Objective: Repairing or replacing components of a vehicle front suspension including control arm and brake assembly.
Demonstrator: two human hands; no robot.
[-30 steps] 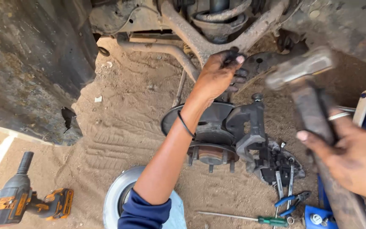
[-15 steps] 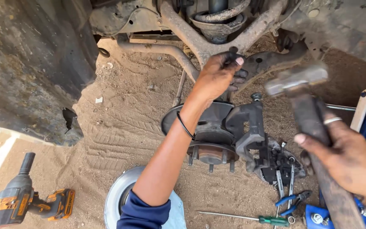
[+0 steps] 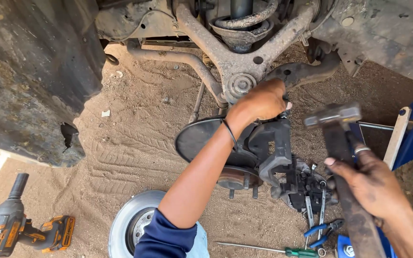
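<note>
Ground: sandy dirt (image 3: 135, 138) marked with tyre tracks, under a raised vehicle; a rusty body panel (image 3: 29, 71) fills the upper left corner.
Suspension: a dusty control arm (image 3: 237, 57) forks down from a coil spring (image 3: 242, 21) at the top edge.
Left hand: the left hand (image 3: 261, 101) is curled closed around a small dark part just below the arm's ball joint, fingers wrapped; what it pinches is mostly hidden. A dark band circles the wrist.
Right hand: the right hand (image 3: 371, 184) is clenched around the handle of a hammer (image 3: 333, 114), whose steel head hangs just right of the left hand, not touching it.
Hub assembly: a brake caliper (image 3: 273, 153) and dust shield (image 3: 197, 138) sit directly beneath the left hand, wheel studs pointing down.
Loose parts: a brake disc (image 3: 130, 222) lies on the sand at the bottom edge.
Tools: an orange impact wrench (image 3: 20, 231) in the lower left corner; a green-handled screwdriver (image 3: 273, 249) and blue-handled pliers (image 3: 323, 229) near the lower right.
</note>
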